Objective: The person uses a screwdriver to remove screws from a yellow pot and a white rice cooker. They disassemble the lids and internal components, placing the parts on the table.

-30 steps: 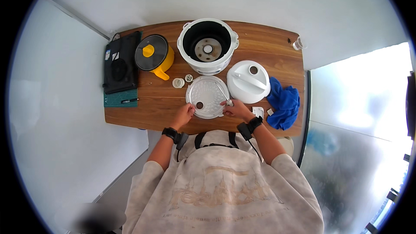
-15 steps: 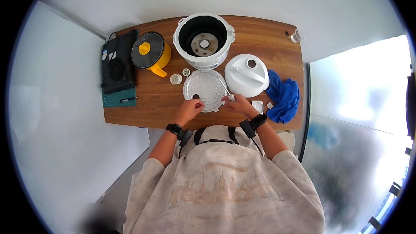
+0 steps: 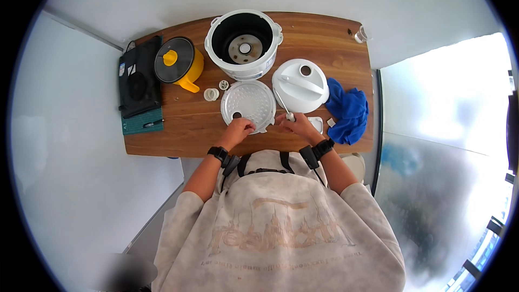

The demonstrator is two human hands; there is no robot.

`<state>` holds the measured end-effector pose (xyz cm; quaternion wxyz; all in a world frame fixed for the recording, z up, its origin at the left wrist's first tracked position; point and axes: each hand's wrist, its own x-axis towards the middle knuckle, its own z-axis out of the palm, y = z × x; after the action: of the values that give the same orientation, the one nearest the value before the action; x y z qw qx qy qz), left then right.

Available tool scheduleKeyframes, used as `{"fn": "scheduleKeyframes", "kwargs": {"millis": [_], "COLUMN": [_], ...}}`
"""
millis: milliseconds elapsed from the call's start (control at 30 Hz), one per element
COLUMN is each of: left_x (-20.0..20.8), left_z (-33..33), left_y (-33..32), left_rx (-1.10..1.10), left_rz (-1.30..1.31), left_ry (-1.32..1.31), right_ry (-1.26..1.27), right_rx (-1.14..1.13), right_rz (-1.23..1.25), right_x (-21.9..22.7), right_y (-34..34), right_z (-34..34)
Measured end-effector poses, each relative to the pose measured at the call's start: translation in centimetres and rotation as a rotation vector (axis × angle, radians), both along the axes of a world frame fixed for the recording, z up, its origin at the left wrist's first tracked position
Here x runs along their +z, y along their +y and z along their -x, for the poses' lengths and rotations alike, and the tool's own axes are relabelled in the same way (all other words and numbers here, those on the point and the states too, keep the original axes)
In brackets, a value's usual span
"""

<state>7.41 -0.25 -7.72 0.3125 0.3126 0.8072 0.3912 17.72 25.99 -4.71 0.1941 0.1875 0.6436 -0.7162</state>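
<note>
In my right hand [image 3: 297,125] is a screwdriver [image 3: 290,115] with a white handle. Its thin shaft points up and left, between the round plate and the lid. My left hand [image 3: 240,128] is closed in a pinch at the near edge of a round, dimpled inner lid plate [image 3: 250,97]; whatever its fingers hold, if anything, is too small to tell. This plate lies flat and has a dark hole near my left fingers. Beside it rests a white domed cooker lid [image 3: 303,100] with a raised handle bar. A small white part [image 3: 315,125] is partly hidden behind my right hand.
Behind the plate stands a white cooker body [image 3: 259,69], its dark inside showing. Two small round caps [image 3: 211,94] lie left of the plate. Farther left are a yellow pot [image 3: 197,68] and a black flat case [image 3: 141,84]. A blue cloth [image 3: 351,114] is at right, a glass [image 3: 360,34] behind.
The whole view has shifted a little, so the table things appear farther left and up. Relative to the plate, both hands are slightly farther right. The screwdriver stays in my right hand.
</note>
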Motion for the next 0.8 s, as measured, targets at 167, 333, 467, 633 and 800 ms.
{"fn": "scheduleKeyframes", "kwargs": {"millis": [167, 333, 467, 633, 800], "left_x": [-1.1, -1.7, -2.2, -2.0, -1.9], "left_z": [-0.4, 0.2, 0.3, 0.2, 0.2], "left_y": [0.3, -0.1, -0.2, 0.0, 0.1], "left_rx": [0.055, -0.050, -0.048, -0.012, -0.013], "left_rz": [-0.051, -0.033, 0.001, -0.018, -0.025], "left_ry": [-0.085, 0.067, 0.026, -0.009, 0.003], "right_ry": [0.018, 0.023, 0.029, 0.007, -0.003], "right_rx": [-0.028, -0.032, 0.014, 0.024, 0.024], "right_rz": [-0.005, 0.016, -0.029, -0.054, -0.100], "right_x": [-0.7, -1.4, -2.1, -1.3, -1.3], "right_y": [0.2, 0.4, 0.4, 0.2, 0.1], "right_z": [-0.5, -0.5, -0.4, -0.2, -0.3]}}
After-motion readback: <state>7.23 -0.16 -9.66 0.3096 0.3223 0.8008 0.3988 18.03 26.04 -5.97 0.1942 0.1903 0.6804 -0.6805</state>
